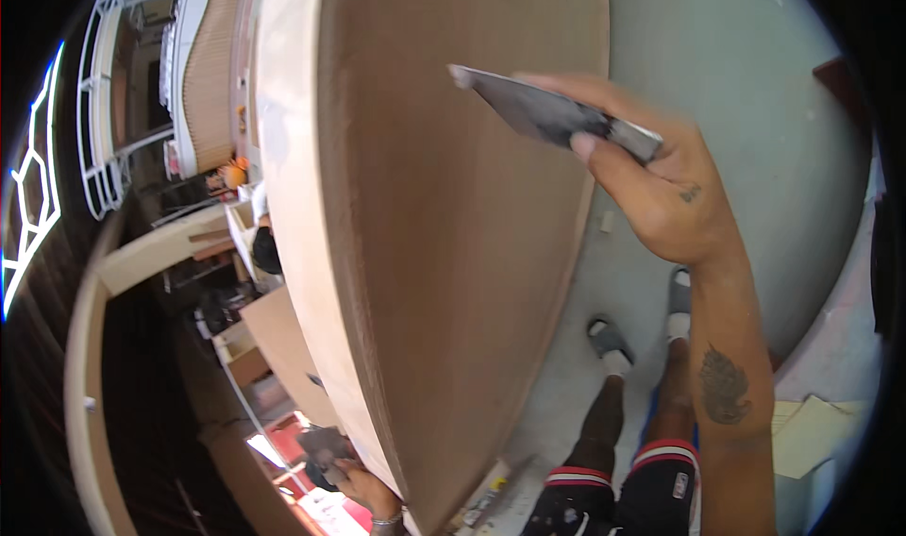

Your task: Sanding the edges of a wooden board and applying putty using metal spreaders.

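Observation:
In my right hand (656, 196) is a wide, flat metal putty knife (533, 107), gripped between thumb and fingers. A pale smear of paste sits on its far left corner. The blade is over the brown face of a large wooden panel (462, 253); I cannot tell whether it touches. My left hand (366, 491), with a bracelet at the wrist, is low beside the panel's pale edge (297, 159). It closes on a dark, flat scraper (323, 444), whose shape is partly hidden. Greyish patches show on the pale edge.
My feet in grey slippers (612, 340) stand on the greenish-grey floor (727, 92) right of the panel. Yellowish sheets (812, 432) lie at the lower right. To the left are a pale curved frame (87, 347), a brown board (288, 352) and white metal railings (94, 111).

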Demonstrator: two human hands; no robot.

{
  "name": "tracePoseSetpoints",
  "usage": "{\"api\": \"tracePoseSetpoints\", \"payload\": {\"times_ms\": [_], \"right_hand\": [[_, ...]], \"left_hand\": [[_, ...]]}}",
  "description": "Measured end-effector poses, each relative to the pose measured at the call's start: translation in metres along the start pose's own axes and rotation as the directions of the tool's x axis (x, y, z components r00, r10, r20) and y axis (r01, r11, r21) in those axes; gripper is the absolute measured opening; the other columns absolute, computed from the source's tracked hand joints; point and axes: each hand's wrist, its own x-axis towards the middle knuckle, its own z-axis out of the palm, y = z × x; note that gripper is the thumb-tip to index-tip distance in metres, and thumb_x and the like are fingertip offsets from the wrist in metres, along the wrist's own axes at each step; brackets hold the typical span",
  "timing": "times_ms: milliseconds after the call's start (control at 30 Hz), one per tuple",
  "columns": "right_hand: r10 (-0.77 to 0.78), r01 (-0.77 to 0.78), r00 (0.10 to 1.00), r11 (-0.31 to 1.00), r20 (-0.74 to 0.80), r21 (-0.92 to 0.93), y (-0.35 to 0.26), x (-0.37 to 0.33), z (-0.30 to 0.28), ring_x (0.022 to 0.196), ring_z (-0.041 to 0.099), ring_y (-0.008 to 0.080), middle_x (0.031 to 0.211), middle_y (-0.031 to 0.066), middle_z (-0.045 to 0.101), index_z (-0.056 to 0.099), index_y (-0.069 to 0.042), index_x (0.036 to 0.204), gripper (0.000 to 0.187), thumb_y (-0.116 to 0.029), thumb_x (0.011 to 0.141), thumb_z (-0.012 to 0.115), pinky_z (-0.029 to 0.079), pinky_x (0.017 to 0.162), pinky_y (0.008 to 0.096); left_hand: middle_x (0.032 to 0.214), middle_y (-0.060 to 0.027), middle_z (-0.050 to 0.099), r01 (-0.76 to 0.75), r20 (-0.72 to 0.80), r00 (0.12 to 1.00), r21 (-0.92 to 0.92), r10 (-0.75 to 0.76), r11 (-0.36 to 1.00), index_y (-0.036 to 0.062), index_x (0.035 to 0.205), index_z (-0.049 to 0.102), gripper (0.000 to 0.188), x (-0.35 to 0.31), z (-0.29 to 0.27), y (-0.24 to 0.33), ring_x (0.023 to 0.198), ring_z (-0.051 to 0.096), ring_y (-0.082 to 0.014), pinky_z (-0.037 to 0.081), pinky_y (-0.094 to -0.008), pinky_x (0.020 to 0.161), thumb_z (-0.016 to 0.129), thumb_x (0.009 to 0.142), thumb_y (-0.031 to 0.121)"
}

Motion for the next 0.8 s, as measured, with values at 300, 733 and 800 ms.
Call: {"api": "tracePoseSetpoints", "payload": {"times_ms": [300,733,800], "right_hand": [[-0.362,0.347,0.927,0.927,-0.098,-0.143,-0.006,0.058,0.025,0.086,0.065,0.0158,0.114,0.0091,0.072,0.068,-0.001,0.123,0.045,0.011,0.084,0.049,0.05,0.076,0.0283],[-0.5,0.407,0.833,0.844,-0.238,-0.351,-0.004,0.084,0.064,0.082,0.065,0.0236,0.103,0.0127,0.071,0.07,0.002,0.117,0.034,0.003,0.086,0.056,0.051,0.08,0.0353],[-0.457,0.33,0.817,0.87,-0.351,-0.365,-0.001,0.064,0.091,0.093,0.064,0.026,0.112,0.0134,0.069,0.07,0.0,0.116,0.031,-0.002,0.087,0.059,0.047,0.09,0.0415]], "left_hand": [[0.126,-0.0142,0.061,0.015,0.097,0.995,-0.09,-0.006,0.996,-0.0036,0.135,0.05,0.032,0.018,-0.032,-0.026,0.104,0.059,-0.0202,0.05,-0.0351,0.089,0.045,0.109,0.015],[0.114,-0.0142,0.066,0.003,0.108,0.994,-0.12,0.01,0.993,0.0003,0.128,0.054,0.032,0.039,-0.056,-0.072,0.091,0.066,-0.0233,0.058,-0.0384,0.078,0.049,0.108,0.025],[0.107,-0.0165,0.067,-0.082,0.076,0.993,-0.124,0.092,0.989,-0.0003,0.125,0.054,0.041,0.041,-0.052,-0.08,0.084,0.069,-0.0273,0.062,-0.0403,0.069,0.05,0.107,0.037]]}}
